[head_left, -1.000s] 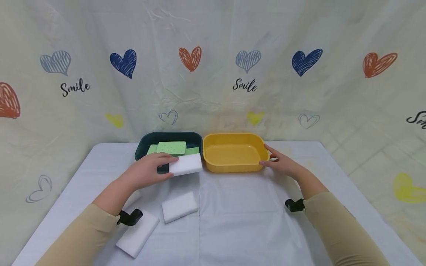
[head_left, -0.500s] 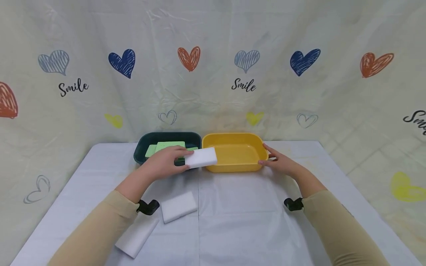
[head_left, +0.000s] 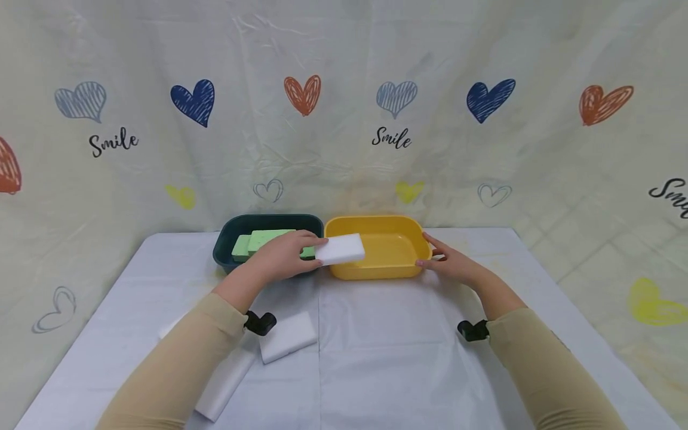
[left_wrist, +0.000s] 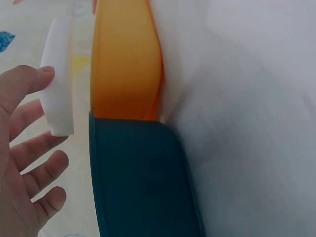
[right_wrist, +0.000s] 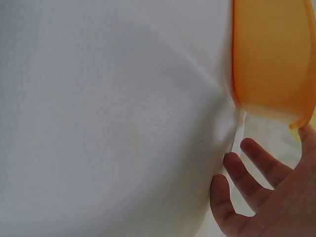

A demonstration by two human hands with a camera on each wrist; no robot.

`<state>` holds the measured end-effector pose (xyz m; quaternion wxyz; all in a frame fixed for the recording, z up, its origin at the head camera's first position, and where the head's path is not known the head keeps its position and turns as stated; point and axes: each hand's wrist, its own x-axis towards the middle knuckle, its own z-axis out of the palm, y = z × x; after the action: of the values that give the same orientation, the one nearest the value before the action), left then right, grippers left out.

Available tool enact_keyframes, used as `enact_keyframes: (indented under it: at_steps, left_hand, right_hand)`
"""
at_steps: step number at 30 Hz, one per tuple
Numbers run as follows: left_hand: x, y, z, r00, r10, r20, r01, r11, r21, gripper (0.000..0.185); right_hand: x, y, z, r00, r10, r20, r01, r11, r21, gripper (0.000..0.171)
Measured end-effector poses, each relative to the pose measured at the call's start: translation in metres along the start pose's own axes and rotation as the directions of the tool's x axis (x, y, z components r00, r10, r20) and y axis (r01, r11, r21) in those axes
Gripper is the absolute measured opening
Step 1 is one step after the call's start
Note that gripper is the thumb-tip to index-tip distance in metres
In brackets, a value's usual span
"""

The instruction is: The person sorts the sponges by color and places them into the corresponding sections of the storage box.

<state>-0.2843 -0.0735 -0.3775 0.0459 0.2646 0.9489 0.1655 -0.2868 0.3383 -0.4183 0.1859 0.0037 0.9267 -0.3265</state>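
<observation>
Jutting from left hand (head_left: 283, 255): white block (head_left: 341, 248)

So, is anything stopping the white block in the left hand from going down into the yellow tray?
Nothing visible: the left hand holds the white block above the left end of the yellow tray; the right hand touches the opposite end.

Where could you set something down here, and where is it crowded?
Bare tablecloth: in front of the yellow tray, between the long crease and the right sleeve. Crowded: white blocks by the left sleeve; green blocks in the dark tray.
</observation>
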Motion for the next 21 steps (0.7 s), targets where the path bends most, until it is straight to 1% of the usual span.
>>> enact_keyframes:
  at_steps: [3,7,9,11,14,17,21]
  left_hand:
    - [0.010,0.002,0.002,1.000,0.002,0.010,-0.002,1.000,0.007,0.056]
    - [0.022,0.008,0.003,0.999,-0.024,0.032,0.024,1.000,0.011,0.058]
    - [0.028,0.011,0.003,0.999,-0.041,0.036,0.040,0.999,0.012,0.059]
    - [0.034,0.014,0.003,0.998,-0.044,0.036,0.044,0.999,0.018,0.059]
    - [0.043,0.017,0.004,0.999,-0.040,0.034,0.039,0.998,0.039,0.059]
    - [0.051,0.020,0.003,0.999,-0.020,0.037,0.017,0.998,0.063,0.056]
    - [0.062,0.021,0.005,0.999,-0.010,0.054,0.005,0.995,0.097,0.053]
  right_hand:
    - [0.001,0.001,0.000,1.000,0.000,-0.004,0.000,1.000,0.005,0.103]
    - [0.002,0.002,0.001,1.000,-0.001,-0.005,0.001,1.000,0.007,0.101]
    - [0.002,0.003,0.000,1.000,0.006,-0.007,-0.006,1.000,0.011,0.102]
    - [0.002,0.003,0.000,1.000,0.007,-0.004,-0.007,1.000,0.013,0.103]
    - [0.001,0.003,0.000,1.000,0.016,-0.004,-0.016,1.000,0.016,0.105]
    - [0.001,0.003,0.000,1.000,0.021,-0.002,-0.021,1.000,0.014,0.106]
    - [0.002,0.003,0.001,1.000,0.029,-0.003,-0.029,0.999,0.013,0.105]
